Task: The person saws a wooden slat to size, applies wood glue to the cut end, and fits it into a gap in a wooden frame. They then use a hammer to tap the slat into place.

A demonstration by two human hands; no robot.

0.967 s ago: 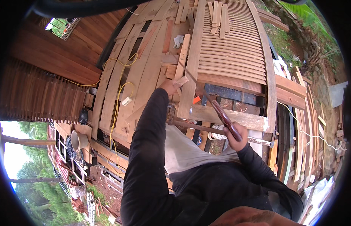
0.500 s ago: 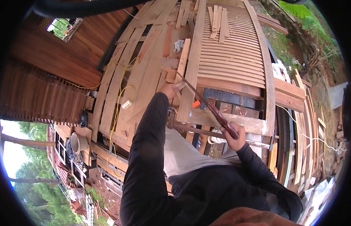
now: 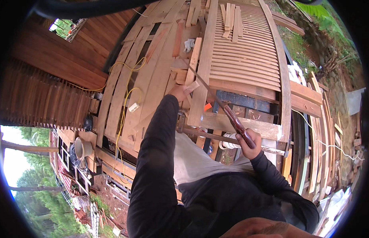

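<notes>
My right hand (image 3: 250,145) is wrapped round the glossy red-brown handle of a long narrow blade (image 3: 206,87). Seen nearly edge-on, the blade slants up and left across an upright wooden strip (image 3: 194,59); I cannot make out teeth on it. My left hand (image 3: 177,93) is closed at a short wooden piece (image 3: 191,87), just left of the blade and by the strip's lower end. Its fingers are partly hidden. Touching distance from that hand lies a small wooden block (image 3: 179,75).
A slatted wooden panel (image 3: 244,59) lies to the right, with loose strips (image 3: 232,20) on it. Yellow cord (image 3: 123,109) with a white socket block (image 3: 133,107) crosses the planks (image 3: 152,75) at left. Openings show between frame beams below the panel. A bucket (image 3: 83,148) stands far left.
My right hand has shifted slightly right and down with the handle. More of the blade now shows, reaching farther up and left past the strip. My left hand stays at the wooden piece.
</notes>
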